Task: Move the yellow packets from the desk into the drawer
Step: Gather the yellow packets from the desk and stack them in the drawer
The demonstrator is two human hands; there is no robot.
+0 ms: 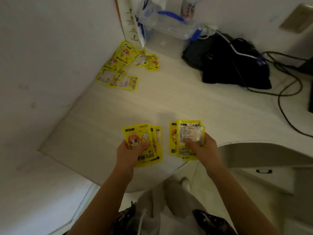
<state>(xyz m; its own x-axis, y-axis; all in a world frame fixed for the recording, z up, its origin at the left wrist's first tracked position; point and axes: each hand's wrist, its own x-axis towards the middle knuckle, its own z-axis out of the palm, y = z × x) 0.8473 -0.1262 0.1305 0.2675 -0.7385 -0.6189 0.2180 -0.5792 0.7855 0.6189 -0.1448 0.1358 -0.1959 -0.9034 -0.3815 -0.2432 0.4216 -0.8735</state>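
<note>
While both hands hang over the near edge of the white bench [169, 102], each grip is closed on a fanned stack of yellow packets. Left hand [129, 154]: thumb across the printed face of the left stack [144, 143], cartoon side up. Right hand [202, 147]: thumb pressed on the right stack [186, 138], clear back panel up. Stacks sit side by side, apart, not touching. Loose packets [122, 68] lie scattered on the bench well beyond the left grip, against the wall. Black bag [233, 65] and cables [288, 85] lie far beyond the right grip. Drawer front with dark handle [264, 171] below and right of the right grip, closed.
</note>
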